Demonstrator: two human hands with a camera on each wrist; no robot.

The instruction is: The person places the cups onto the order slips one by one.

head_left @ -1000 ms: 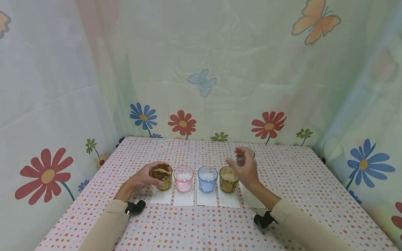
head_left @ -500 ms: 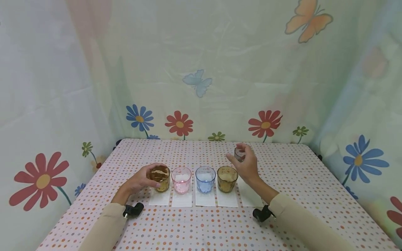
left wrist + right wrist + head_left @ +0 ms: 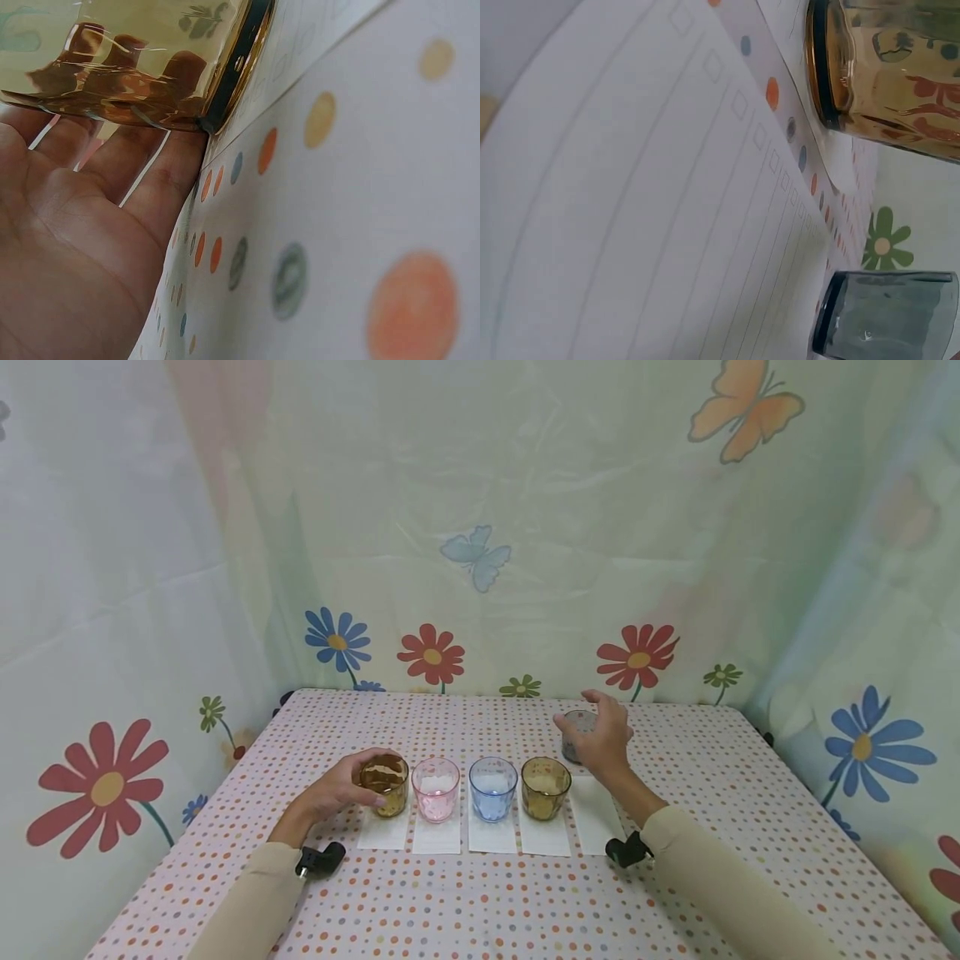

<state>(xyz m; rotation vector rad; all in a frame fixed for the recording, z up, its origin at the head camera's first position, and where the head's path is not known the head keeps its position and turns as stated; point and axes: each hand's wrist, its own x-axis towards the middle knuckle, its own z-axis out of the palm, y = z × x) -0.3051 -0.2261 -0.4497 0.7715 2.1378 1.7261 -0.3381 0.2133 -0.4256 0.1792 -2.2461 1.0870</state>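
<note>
My left hand (image 3: 341,789) holds an amber glass (image 3: 386,787) at the left end of a row, thumb in front and fingers behind. In the left wrist view the fingers of this hand (image 3: 82,225) show against the amber glass (image 3: 135,52). My right hand (image 3: 604,739) is beside a grey glass (image 3: 574,745), its thumb and index finger spread apart around the rim. The grey glass (image 3: 889,315) stands upright behind a lined paper slip (image 3: 667,195); only a sliver of fingertip shows in the right wrist view.
Between the hands stand a pink glass (image 3: 436,793), a blue glass (image 3: 492,793) and a second amber glass (image 3: 545,793), each on a white slip. A bare slip (image 3: 597,818) lies at the row's right end on the dotted tablecloth (image 3: 480,902). Flowered curtains enclose the table.
The grey glass has come slightly left and nearer. My right hand's fingers have spread wider and the hand has shifted right. My left hand keeps its place on the amber glass.
</note>
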